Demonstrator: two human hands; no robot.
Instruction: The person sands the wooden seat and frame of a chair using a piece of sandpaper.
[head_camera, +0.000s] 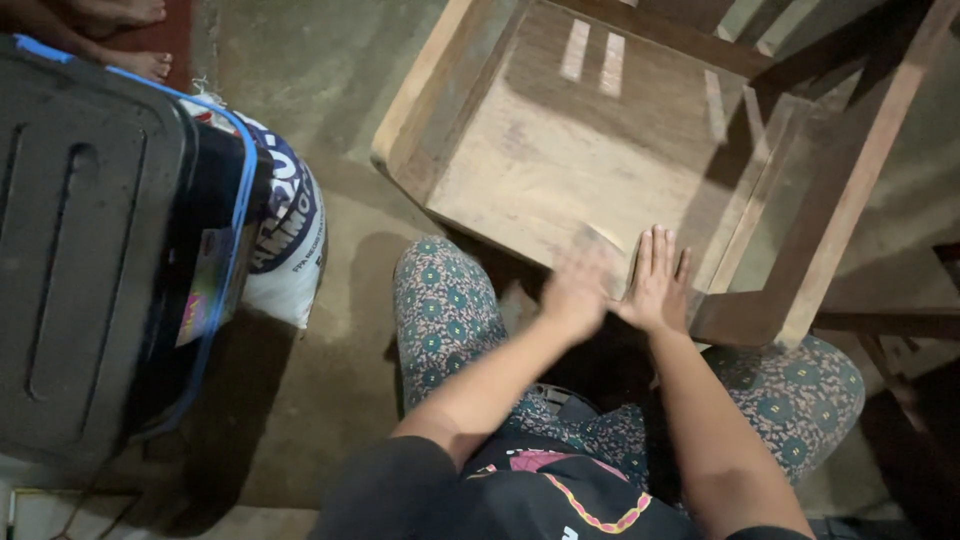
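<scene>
Left hand (575, 292): blurred, fingers loosely spread, nothing gripped, at near edge of bare wooden chair seat (560, 150).
Right hand (657, 285): flat, fingers fully extended, palm pressed on seat's near edge, apparently steadying, holding nothing.
Chair: far of both hands, between patterned knees (440, 300).
Left side: dark plastic bin (90, 240), white printed sack (290, 240) on concrete floor (310, 390).

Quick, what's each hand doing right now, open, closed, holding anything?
Left hand: motion-blurred at the wooden chair seat's front edge; open or closed cannot be told.
Right hand: open, flat on the seat edge, holding nothing.
</scene>
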